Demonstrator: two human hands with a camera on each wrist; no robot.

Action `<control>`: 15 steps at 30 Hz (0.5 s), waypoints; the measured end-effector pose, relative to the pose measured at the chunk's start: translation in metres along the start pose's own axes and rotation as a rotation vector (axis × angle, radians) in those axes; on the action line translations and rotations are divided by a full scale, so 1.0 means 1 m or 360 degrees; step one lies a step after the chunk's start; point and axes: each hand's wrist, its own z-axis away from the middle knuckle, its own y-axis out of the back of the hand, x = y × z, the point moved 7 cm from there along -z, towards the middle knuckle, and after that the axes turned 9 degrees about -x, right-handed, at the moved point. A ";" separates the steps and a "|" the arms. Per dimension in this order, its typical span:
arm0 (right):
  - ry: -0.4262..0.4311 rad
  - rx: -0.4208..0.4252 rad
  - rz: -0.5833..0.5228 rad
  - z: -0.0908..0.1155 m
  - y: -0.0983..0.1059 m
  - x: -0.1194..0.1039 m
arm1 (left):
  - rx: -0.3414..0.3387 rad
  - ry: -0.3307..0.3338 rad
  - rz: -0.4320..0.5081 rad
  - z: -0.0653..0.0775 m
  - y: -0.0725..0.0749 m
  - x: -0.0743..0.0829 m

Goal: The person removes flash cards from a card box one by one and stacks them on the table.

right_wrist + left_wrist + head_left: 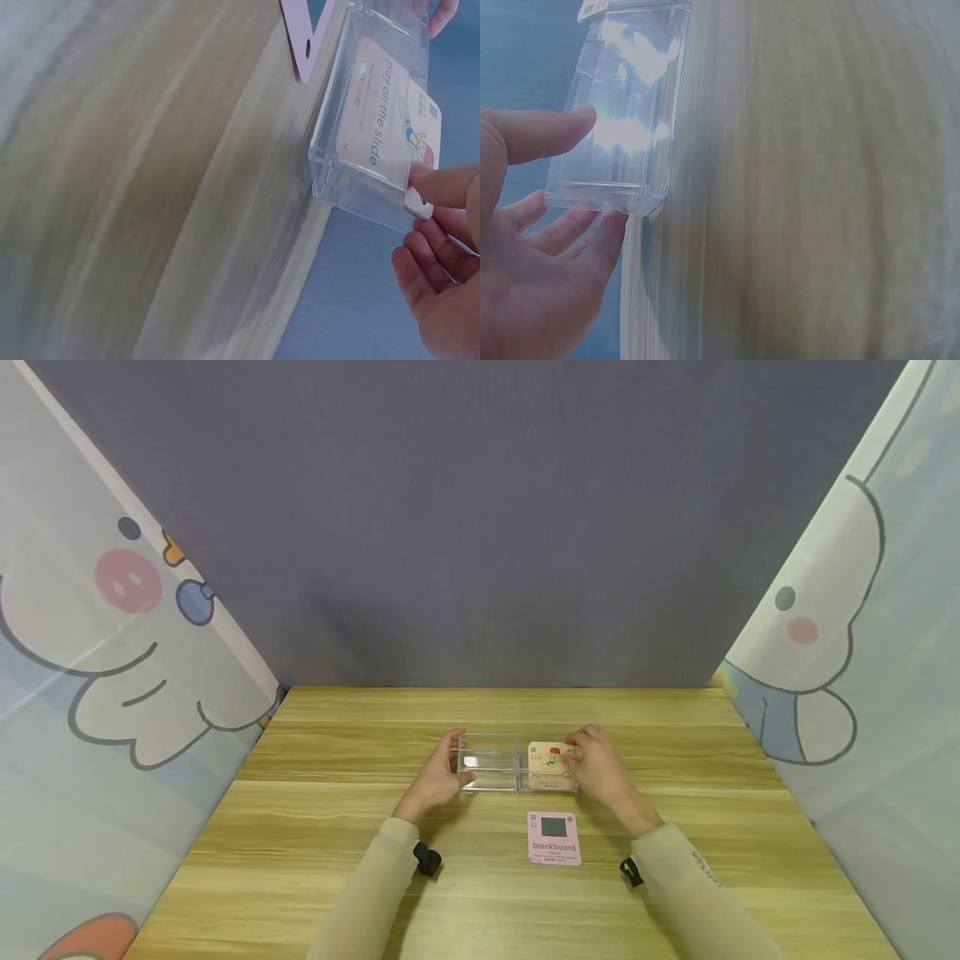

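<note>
A clear plastic box (489,780) with two compartments side by side stands on the table. My left hand (442,774) holds its left end; in the left wrist view the thumb lies along one side and the fingertips touch the end wall. The right compartment holds a small stack of flash cards (382,112), the front one reading "play on the slide". With thumb and fingers my right hand (600,770) pinches the stack's upper right corner, which sticks out above the box. Through the left compartment's clear walls no card shows.
A pink "blackboard" flash card (553,853) lies flat on the table in front of the box's right half. The wooden table (315,860) meets a dark grey panel (487,527) at the back. Cartoon-printed sheets (75,635) flank both sides.
</note>
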 end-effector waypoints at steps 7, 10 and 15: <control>-0.0012 0.0020 -0.0019 0.000 0.001 0.001 | 0.0006 0.0003 -0.0005 0.000 0.000 0.000; -0.0003 0.0030 -0.0015 0.000 0.001 0.001 | 0.0007 0.0002 0.0001 -0.001 0.000 -0.001; 0.0013 0.0043 -0.0005 0.000 0.000 0.000 | 0.0003 0.0002 0.0004 0.000 0.000 -0.003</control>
